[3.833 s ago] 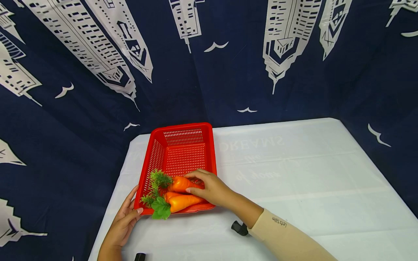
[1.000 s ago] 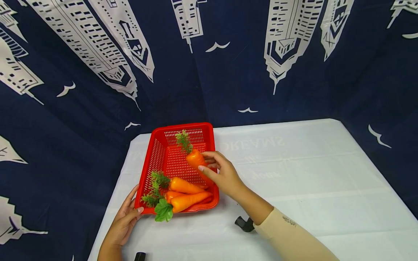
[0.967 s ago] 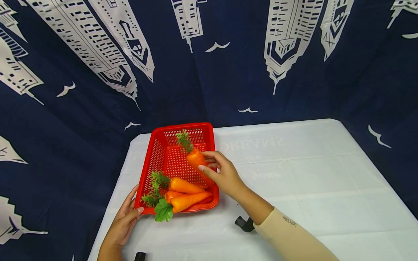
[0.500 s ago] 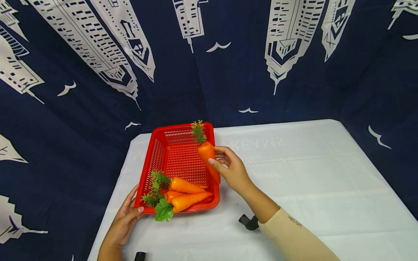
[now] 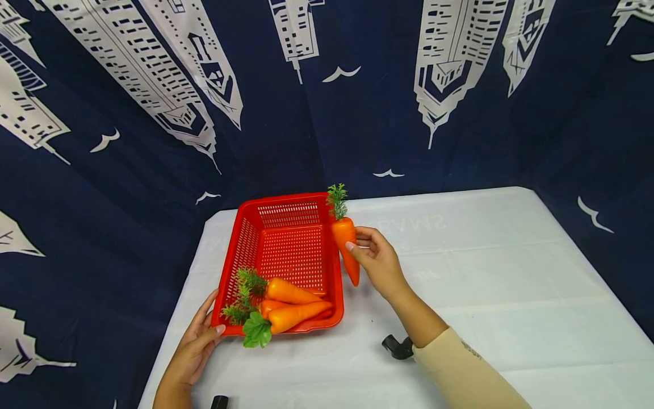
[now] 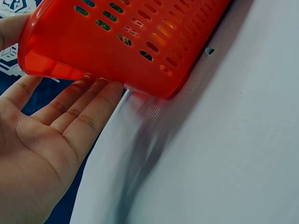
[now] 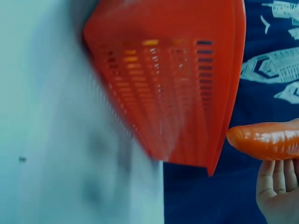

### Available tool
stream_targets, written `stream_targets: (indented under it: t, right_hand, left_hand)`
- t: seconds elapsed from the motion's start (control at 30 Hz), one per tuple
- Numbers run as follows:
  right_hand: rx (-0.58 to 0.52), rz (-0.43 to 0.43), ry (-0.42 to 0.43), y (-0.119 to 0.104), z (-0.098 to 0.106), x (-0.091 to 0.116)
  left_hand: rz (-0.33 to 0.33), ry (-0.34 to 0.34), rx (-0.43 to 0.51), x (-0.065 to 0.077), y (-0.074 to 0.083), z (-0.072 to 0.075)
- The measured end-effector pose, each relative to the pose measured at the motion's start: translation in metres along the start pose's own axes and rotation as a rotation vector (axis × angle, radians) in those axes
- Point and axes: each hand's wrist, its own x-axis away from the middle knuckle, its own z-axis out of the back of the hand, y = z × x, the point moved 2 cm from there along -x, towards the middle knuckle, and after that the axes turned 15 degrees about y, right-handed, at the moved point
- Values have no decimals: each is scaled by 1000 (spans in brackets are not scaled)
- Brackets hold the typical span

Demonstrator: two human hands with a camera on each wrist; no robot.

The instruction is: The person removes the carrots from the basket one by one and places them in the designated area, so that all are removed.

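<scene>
My right hand [image 5: 383, 266] holds an orange carrot [image 5: 345, 241] with a feathery green top between thumb and fingers. The carrot is raised over the right rim of a red plastic basket [image 5: 291, 253], tip pointing down towards me. In the right wrist view, the carrot [image 7: 264, 141] lies across the fingers beside the basket's slotted wall [image 7: 187, 107]. With the thumb on its rim and the fingers against its outside, my left hand [image 5: 190, 357] pinches the basket's near left corner. Several carrots [image 5: 300, 316] with green tops lie in the basket's near end, partly covering each other.
A white cloth [image 5: 470, 272] covers the table under and right of the basket. Black tube-like pieces show near my right forearm [image 5: 398, 347] and at the bottom edge [image 5: 219, 402]. Behind hangs a dark blue curtain [image 5: 357, 125] printed with white buildings.
My right hand has lifted the carrot from the pile in the basket and carried it up and rightwards to the right rim. My left hand has stayed at the basket's corner.
</scene>
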Motion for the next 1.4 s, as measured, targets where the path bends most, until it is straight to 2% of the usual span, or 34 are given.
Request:
stream_targets:
  t: [0.3,0.67,0.97,1.23,1.4]
  right_hand:
    - [6,-74,76,18,14,-11]
    - [10,-179,102,39,18,-22]
    - [67,-222,102,46,18,-30]
    - [139,-246,85,62,14,-42]
    - [184,-255,73,71,12,-47]
  left_hand:
    - [2,2,5,0,-1,1]
    - [6,7,1,0,-1,2]
    - [3,-2,15,0,0,2]
    - [37,33,-6,-2,-1,1]
    - [12,-1,1,-2,0,1]
